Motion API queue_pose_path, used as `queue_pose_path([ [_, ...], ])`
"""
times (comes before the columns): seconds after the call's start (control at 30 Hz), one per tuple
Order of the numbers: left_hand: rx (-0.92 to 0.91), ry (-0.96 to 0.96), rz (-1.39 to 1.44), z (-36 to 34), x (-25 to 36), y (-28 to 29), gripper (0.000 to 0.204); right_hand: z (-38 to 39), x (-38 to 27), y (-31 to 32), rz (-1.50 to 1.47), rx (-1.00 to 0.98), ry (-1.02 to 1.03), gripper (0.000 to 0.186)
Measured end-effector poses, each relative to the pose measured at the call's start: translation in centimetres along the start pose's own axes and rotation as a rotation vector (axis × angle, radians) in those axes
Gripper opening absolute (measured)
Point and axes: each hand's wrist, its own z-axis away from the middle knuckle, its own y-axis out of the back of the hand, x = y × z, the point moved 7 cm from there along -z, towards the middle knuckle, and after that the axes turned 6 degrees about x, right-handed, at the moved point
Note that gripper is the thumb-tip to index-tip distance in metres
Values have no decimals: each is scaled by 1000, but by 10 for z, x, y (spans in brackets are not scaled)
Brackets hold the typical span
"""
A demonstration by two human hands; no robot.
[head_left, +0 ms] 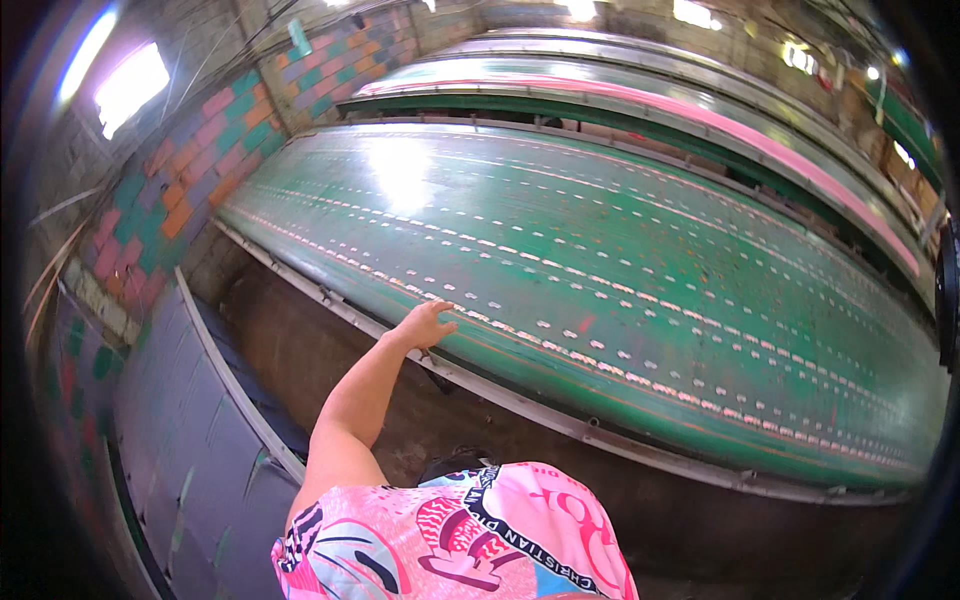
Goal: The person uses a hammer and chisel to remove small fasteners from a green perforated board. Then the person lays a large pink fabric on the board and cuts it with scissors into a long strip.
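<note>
My left hand [424, 326] reaches out to the near edge of a long green printing table [620, 250]. Its fingers are apart and slightly bent, resting on or just above the surface by a row of small pale printed marks [495, 325]. Nothing shows in its grasp. Just below the hand a grey metal rail [540, 407] runs along the table's side. My right hand is out of view. A pink patterned shirt [440, 545] covers my shoulder and body at the bottom.
Behind stand more long tables, one with a pink strip [760, 150] along it. At left, a grey-covered surface [190, 440] has a pale raised edge. A brown floor [300, 360] lies between. A wall of coloured bricks [180, 190] rises at the far left.
</note>
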Motion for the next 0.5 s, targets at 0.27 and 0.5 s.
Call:
queue_pose_path([
  [0.27,196,194,206,59,-143,83,64,251,-175,-295,418,-625,325,55],
  [0.5,343,287,232,136,-330,159,63,555,-147,-493,144,-1381,155,47],
])
